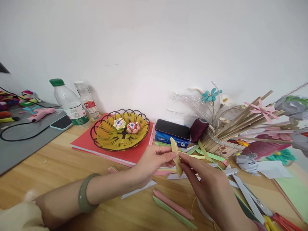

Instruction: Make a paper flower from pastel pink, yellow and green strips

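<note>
Right hand [209, 179] and left hand [152, 160] both pinch folded yellow paper [175, 146], fingers nearly closed. Uneven pull could skew or tear creases.

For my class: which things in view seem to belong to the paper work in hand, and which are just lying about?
Likely belong:
yellow paper strip, between the left hand and right hand
pink strip
green strip
scissors

Probably just lying about:
green-capped bottle
white-capped bottle
pale-edged phone
</note>
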`<state>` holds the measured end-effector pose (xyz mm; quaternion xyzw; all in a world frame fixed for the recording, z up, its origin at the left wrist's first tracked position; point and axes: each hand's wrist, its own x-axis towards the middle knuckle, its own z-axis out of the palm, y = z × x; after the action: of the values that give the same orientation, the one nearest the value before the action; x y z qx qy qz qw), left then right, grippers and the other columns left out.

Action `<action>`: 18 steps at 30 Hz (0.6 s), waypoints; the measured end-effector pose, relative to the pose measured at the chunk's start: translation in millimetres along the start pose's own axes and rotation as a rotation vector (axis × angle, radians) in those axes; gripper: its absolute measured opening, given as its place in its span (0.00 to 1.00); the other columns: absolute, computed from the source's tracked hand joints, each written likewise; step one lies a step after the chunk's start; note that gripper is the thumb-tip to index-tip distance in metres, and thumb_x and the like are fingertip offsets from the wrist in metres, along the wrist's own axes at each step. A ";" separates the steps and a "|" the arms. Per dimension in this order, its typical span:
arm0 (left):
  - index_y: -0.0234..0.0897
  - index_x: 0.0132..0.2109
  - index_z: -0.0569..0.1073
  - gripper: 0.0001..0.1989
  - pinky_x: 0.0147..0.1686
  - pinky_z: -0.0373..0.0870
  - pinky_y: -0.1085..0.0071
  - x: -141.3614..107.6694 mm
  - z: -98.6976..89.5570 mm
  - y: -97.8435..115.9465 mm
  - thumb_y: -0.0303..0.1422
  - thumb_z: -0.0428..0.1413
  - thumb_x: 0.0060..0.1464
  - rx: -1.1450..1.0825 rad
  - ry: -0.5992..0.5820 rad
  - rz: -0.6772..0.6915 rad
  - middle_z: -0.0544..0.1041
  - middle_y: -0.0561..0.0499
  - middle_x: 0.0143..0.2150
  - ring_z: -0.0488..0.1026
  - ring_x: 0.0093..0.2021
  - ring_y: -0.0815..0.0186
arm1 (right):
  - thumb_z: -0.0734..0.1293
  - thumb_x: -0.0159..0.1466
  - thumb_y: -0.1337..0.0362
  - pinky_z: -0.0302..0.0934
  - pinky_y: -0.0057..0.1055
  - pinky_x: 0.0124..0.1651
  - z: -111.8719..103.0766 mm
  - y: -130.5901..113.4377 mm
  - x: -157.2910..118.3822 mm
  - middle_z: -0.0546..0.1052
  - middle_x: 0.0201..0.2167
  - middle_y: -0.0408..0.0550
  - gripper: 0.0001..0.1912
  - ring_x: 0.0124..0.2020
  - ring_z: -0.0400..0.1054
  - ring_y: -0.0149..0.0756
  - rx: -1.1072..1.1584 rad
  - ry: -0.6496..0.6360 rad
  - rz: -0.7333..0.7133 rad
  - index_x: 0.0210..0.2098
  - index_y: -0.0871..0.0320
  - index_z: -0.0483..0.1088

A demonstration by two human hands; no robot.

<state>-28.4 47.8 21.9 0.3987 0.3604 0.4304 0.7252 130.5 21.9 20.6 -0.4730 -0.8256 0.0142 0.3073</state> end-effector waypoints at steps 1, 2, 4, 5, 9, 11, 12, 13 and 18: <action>0.32 0.33 0.77 0.12 0.40 0.64 0.71 0.9 -1.1 -2.1 0.36 0.61 0.42 -0.006 -0.020 0.016 0.75 0.49 0.31 0.68 0.32 0.70 | 0.56 0.63 0.67 0.67 0.31 0.35 -0.4 0.2 1.3 0.78 0.39 0.49 0.13 0.36 0.73 0.37 0.043 -0.010 0.019 0.43 0.55 0.69; 0.32 0.33 0.77 0.12 0.40 0.64 0.71 1.9 -2.2 -4.1 0.37 0.61 0.42 -0.013 -0.036 0.028 0.75 0.48 0.32 0.68 0.33 0.69 | 0.57 0.62 0.66 0.67 0.31 0.35 -0.9 0.4 2.7 0.78 0.40 0.48 0.13 0.36 0.73 0.37 0.084 -0.020 0.042 0.43 0.55 0.69; 0.32 0.33 0.77 0.12 0.40 0.64 0.70 3.6 -4.1 -7.2 0.37 0.61 0.43 -0.030 -0.048 0.038 0.75 0.48 0.32 0.69 0.35 0.68 | 0.58 0.61 0.65 0.68 0.32 0.35 -2.0 1.0 5.5 0.77 0.40 0.49 0.13 0.36 0.73 0.38 0.166 -0.025 0.086 0.42 0.55 0.70; 0.32 0.33 0.77 0.12 0.40 0.65 0.71 4.2 -4.6 -8.1 0.36 0.61 0.43 -0.038 -0.042 0.038 0.75 0.48 0.31 0.69 0.34 0.68 | 0.59 0.60 0.65 0.68 0.32 0.34 -2.6 1.2 6.8 0.77 0.39 0.49 0.12 0.36 0.73 0.38 0.211 -0.025 0.102 0.41 0.54 0.71; 0.31 0.30 0.76 0.10 0.38 0.65 0.73 4.2 -4.8 -7.7 0.35 0.61 0.43 -0.056 -0.025 0.052 0.73 0.50 0.29 0.68 0.31 0.71 | 0.60 0.60 0.65 0.67 0.30 0.35 -4.2 1.4 10.6 0.76 0.37 0.47 0.09 0.35 0.71 0.35 0.396 -0.058 0.171 0.37 0.54 0.71; 0.31 0.30 0.75 0.08 0.37 0.65 0.73 3.0 -4.6 -6.4 0.34 0.60 0.44 -0.072 -0.020 0.038 0.71 0.51 0.27 0.67 0.30 0.72 | 0.60 0.59 0.64 0.66 0.29 0.35 -4.5 0.8 11.7 0.76 0.34 0.45 0.08 0.35 0.70 0.34 0.449 -0.084 0.225 0.34 0.54 0.70; 0.31 0.30 0.74 0.08 0.37 0.66 0.73 2.3 -4.7 -5.9 0.33 0.60 0.45 -0.083 -0.017 0.030 0.71 0.52 0.27 0.67 0.30 0.73 | 0.60 0.60 0.63 0.65 0.29 0.35 -4.5 0.3 12.0 0.76 0.32 0.45 0.07 0.34 0.70 0.34 0.467 -0.101 0.257 0.33 0.54 0.69; 0.32 0.31 0.74 0.08 0.36 0.66 0.73 1.7 -4.8 -5.6 0.33 0.60 0.45 -0.092 -0.014 0.020 0.71 0.52 0.28 0.67 0.30 0.73 | 0.60 0.60 0.63 0.65 0.29 0.34 -4.4 -0.2 12.2 0.75 0.31 0.44 0.07 0.33 0.70 0.34 0.490 -0.122 0.289 0.32 0.55 0.68; 0.31 0.31 0.72 0.07 0.35 0.67 0.74 1.0 -5.8 -6.4 0.32 0.58 0.47 -0.108 -0.035 0.028 0.71 0.51 0.28 0.69 0.30 0.72 | 0.61 0.59 0.60 0.66 0.29 0.33 -3.4 -3.9 10.8 0.74 0.29 0.44 0.07 0.31 0.70 0.34 0.704 -0.249 0.368 0.34 0.56 0.65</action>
<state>-31.0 48.3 13.6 0.3712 0.3182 0.4524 0.7459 125.4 27.4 29.9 -0.4735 -0.7028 0.4073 0.3405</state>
